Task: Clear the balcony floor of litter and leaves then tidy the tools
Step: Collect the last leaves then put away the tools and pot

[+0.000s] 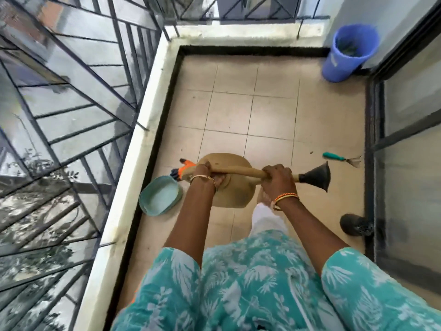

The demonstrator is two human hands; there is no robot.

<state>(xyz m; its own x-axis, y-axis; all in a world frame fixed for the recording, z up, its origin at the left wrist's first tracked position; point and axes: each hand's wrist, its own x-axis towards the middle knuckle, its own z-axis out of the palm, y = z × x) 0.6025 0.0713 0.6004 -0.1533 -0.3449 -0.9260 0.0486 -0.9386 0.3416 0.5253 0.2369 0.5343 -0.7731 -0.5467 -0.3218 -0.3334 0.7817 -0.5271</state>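
Watering can (229,185), tan with a long spout and a black funnel-shaped rose (318,174), hangs level above the tiled balcony floor (274,115), carried crosswise in front of the person. Left hand (205,172) curls its fingers around the tan tube where it meets the can's body, and right hand (278,176) grips the spout just behind the black rose; both wrists wear bangles. What the can holds cannot be told from this angle. Below and to the left, a shallow teal tray (161,198) lies on the tiles against the low parapet wall (140,144), showing only a pale inner surface. An orange and dark glove (185,168) lies just beyond the tray, partly hidden by the can. A blue bucket (350,52) stands in the far right corner, with some dark green matter dimly visible inside, too blurred to name. A small hand rake (342,159) with a teal handle lies on the tiles near the sliding door frame (371,139), well apart from the bucket.
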